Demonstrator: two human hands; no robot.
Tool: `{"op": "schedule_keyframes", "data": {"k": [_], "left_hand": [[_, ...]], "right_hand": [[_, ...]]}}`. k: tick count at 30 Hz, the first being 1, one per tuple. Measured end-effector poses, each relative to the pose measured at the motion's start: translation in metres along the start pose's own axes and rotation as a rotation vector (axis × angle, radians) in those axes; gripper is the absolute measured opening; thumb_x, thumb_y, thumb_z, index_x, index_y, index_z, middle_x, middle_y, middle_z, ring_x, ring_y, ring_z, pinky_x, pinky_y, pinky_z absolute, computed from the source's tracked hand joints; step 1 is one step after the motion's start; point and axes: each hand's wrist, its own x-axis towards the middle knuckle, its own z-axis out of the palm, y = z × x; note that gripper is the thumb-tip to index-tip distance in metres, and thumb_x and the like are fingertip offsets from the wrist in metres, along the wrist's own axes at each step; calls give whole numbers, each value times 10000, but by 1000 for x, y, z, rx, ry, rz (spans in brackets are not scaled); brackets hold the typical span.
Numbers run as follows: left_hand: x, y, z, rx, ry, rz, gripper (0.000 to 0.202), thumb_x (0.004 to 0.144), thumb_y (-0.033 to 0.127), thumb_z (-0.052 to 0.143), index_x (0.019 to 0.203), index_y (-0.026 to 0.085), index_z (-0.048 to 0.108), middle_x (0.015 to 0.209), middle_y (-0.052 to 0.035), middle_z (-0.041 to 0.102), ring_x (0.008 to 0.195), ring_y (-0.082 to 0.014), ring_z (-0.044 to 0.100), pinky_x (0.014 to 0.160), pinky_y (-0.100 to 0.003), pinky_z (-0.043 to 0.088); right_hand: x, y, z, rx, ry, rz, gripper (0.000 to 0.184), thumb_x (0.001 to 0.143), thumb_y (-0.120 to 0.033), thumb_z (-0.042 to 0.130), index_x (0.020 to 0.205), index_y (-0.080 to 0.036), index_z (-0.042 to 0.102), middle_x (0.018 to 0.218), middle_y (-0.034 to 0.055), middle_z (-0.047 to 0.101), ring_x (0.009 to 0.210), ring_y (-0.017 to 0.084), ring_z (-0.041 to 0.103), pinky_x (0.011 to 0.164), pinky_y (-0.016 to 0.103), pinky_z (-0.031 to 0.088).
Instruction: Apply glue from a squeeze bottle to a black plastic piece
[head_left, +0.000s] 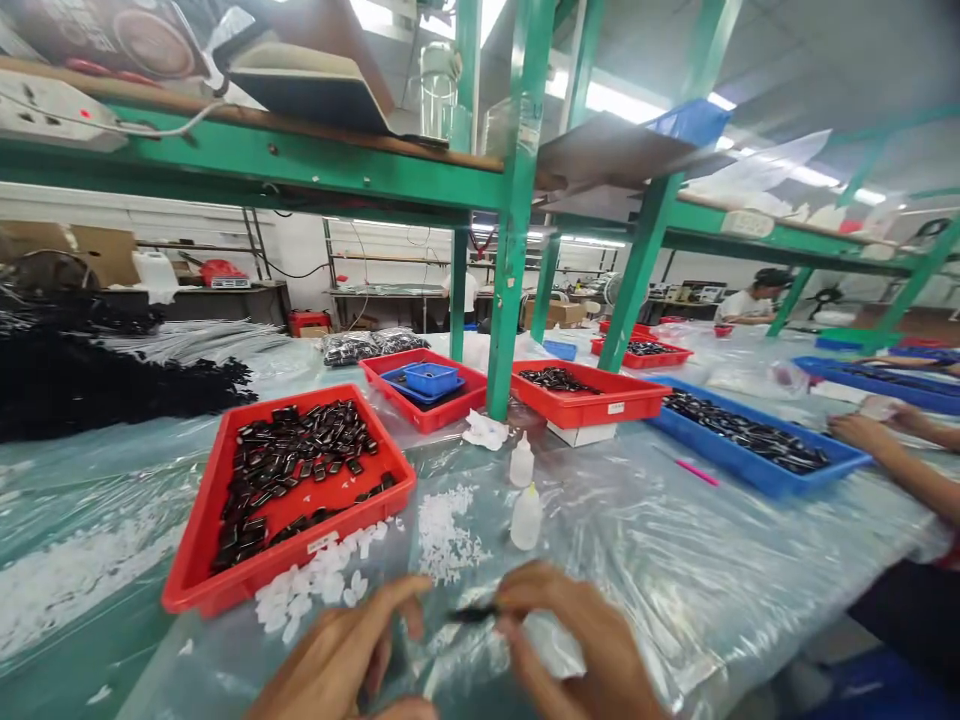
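My right hand (581, 640) pinches a small dark piece (472, 613) between thumb and fingers. Motion blur hides its exact kind; it looks slim, black and elongated. To its left, my left hand (349, 650) is held with fingers bent and apart, and nothing shows in its grasp. Just beyond the hands lies a scatter of tiny white bits (448, 530). Larger white flat pieces (319, 580) are heaped beside the left hand, along the front of a red tray (281, 580). That tray holds many glossy black parts (300, 450).
Two squeeze bottles (526, 520) stand ahead of my hands, near crumpled tissue (486, 430). Behind are a red tray with blue boxes (430, 378), another red tray (592, 408) and a blue tray (780, 482). A green post (510, 270) rises from the plastic-covered table. A co-worker's hands (874, 425) are at right.
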Motion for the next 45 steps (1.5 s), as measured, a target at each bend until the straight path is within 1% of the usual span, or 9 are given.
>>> {"op": "schedule_keyframes", "data": {"k": [6, 9, 12, 17, 22, 26, 30, 38, 45], "left_hand": [[15, 9, -21, 125, 128, -134, 474, 1017, 669, 502, 1376, 493, 758, 911, -19, 765, 667, -298, 677, 657, -409, 603], [17, 15, -27, 141, 150, -116, 430, 1045, 619, 489, 1322, 470, 783, 851, -4, 750, 656, -298, 686, 662, -403, 590], [17, 12, -30, 152, 194, -81, 382, 1042, 594, 525, 1265, 437, 791, 825, 8, 758, 646, -285, 693, 649, -379, 580], [20, -4, -52, 210, 335, -58, 321, 1092, 512, 524, 1105, 284, 750, 833, -10, 777, 700, -238, 713, 686, -316, 536], [28, -29, -108, 426, 452, -226, 306, 1042, 471, 481, 1020, 243, 684, 849, -48, 779, 732, -260, 706, 736, -356, 505], [28, -54, -137, 460, 415, -322, 270, 960, 436, 514, 960, 226, 684, 889, -84, 780, 815, -283, 729, 784, -378, 545], [26, -71, -141, 393, 260, -382, 286, 898, 397, 567, 990, 211, 765, 980, -102, 834, 864, -282, 773, 817, -382, 601], [28, -71, -145, 258, -39, -449, 391, 884, 458, 665, 1159, 288, 886, 1303, -77, 840, 1201, -392, 781, 1086, -503, 579], [32, -68, -145, 287, -45, -454, 361, 865, 366, 628, 1120, 245, 853, 1008, -52, 832, 845, -265, 747, 768, -332, 582]], "right_hand": [[115, 92, -90, -403, 420, 56, 63, 1031, -293, 685, 1015, -248, 726, 887, 81, 799, 700, 233, 771, 643, 361, 624], [156, 127, -103, -472, 330, 33, 82, 945, -286, 738, 972, -210, 752, 898, 103, 790, 642, 229, 721, 595, 369, 573], [161, 114, -104, -514, 346, -39, 195, 976, -240, 699, 1150, -183, 766, 1042, 145, 781, 761, 250, 735, 622, 379, 572], [132, 55, -79, -433, 310, -179, 228, 1024, -148, 649, 1187, -280, 737, 983, 67, 759, 771, 232, 719, 653, 378, 597], [113, 34, -21, -191, 119, -339, 353, 971, -46, 648, 1211, -304, 665, 979, 37, 745, 767, 223, 707, 650, 377, 591], [96, 32, 39, -56, -15, -440, 343, 956, -27, 625, 1208, -261, 632, 1011, 51, 779, 812, 202, 773, 629, 307, 598], [72, 34, 78, 64, -150, -373, 341, 970, 6, 555, 1183, -249, 631, 981, 53, 802, 803, 205, 808, 559, 293, 555], [50, 43, 80, 199, -282, -247, 282, 993, -30, 561, 1180, -229, 634, 1016, 54, 782, 697, 159, 740, 540, 279, 527], [51, 36, 73, 224, -312, -200, 278, 1010, -22, 563, 1193, -220, 627, 1040, 47, 770, 807, 143, 742, 624, 271, 552]]}}
